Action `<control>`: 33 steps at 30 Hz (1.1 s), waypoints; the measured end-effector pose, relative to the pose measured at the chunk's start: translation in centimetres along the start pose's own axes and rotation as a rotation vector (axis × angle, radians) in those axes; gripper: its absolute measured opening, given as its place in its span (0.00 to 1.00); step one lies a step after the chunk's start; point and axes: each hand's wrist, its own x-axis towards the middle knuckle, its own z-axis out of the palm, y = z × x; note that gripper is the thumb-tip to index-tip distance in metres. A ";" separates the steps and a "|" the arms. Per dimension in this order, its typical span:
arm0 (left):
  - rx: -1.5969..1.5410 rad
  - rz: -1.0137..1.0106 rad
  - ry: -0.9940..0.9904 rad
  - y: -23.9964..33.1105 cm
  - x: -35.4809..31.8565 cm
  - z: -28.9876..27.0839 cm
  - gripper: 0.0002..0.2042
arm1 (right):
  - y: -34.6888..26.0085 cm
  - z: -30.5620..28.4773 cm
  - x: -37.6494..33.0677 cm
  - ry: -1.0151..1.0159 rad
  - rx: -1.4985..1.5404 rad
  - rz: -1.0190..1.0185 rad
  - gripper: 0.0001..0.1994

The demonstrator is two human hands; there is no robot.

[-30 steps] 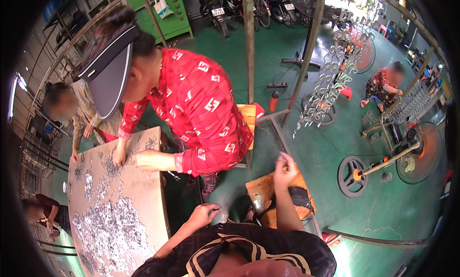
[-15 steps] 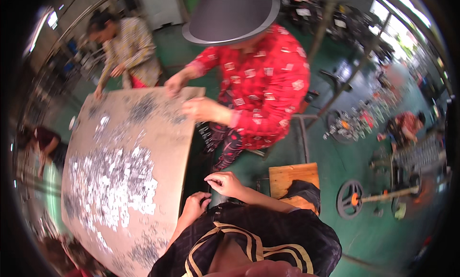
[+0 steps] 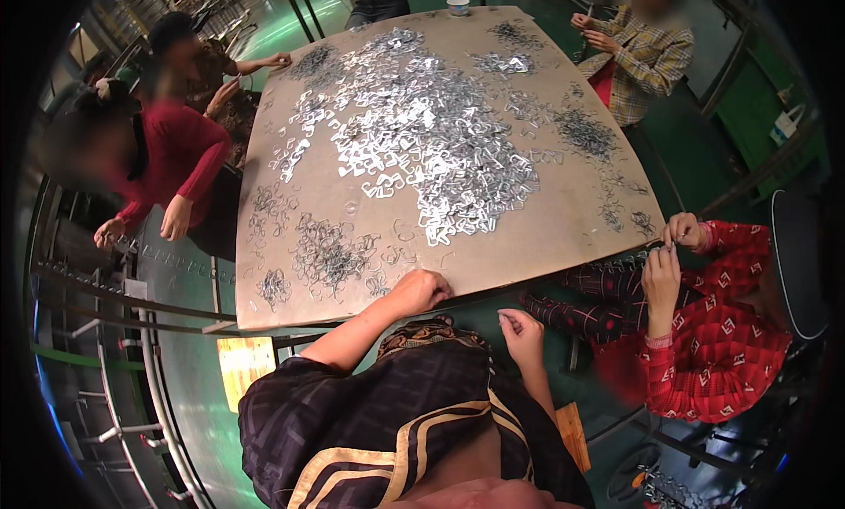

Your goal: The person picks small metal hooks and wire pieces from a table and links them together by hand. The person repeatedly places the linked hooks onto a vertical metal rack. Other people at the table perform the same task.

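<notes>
My left hand (image 3: 422,291) rests on the near edge of a brown-covered table (image 3: 528,254), its fingers curled down. Whatever they hold, if anything, is hidden. Off the table edge, to the right, my right hand (image 3: 524,335) is raised with thumb and fingers drawn together; anything between them is too small to make out. Close to the left hand lies a loose pile of thin bent wire pieces (image 3: 330,255). Shiny, flat, hook-shaped metal pieces (image 3: 475,192) form a large heap in the middle of the table.
On the right, a co-worker in a red patterned top (image 3: 722,333) has both hands at the table corner. Another in yellow plaid (image 3: 647,60) stands at the far right. Co-workers on the left include a person in dark red (image 3: 180,148). A white cup (image 3: 458,6) stands on the far edge.
The view has swung left, bringing the table in front of me. My hands were close together beside the table; now they are apart, the left at its edge.
</notes>
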 end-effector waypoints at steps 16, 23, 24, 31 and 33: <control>0.368 -0.327 0.355 -8.3 -3.3 -6.1 0.05 | 0.9 0.7 1.8 -0.084 -0.137 0.056 0.05; 0.505 -0.256 0.197 -8.5 -2.9 -4.5 0.06 | 0.4 1.9 4.4 -0.153 -0.195 -0.009 0.05; 0.517 -0.260 0.188 -8.9 -3.1 -4.6 0.06 | 0.3 2.1 4.8 -0.158 -0.205 -0.011 0.05; 0.526 -0.279 0.267 -10.2 -4.4 -5.2 0.07 | 0.2 3.1 7.0 -0.176 -0.278 -0.049 0.06; 0.535 -0.227 0.212 -10.2 -4.5 -5.1 0.06 | 0.2 3.7 7.8 -0.179 -0.263 -0.056 0.06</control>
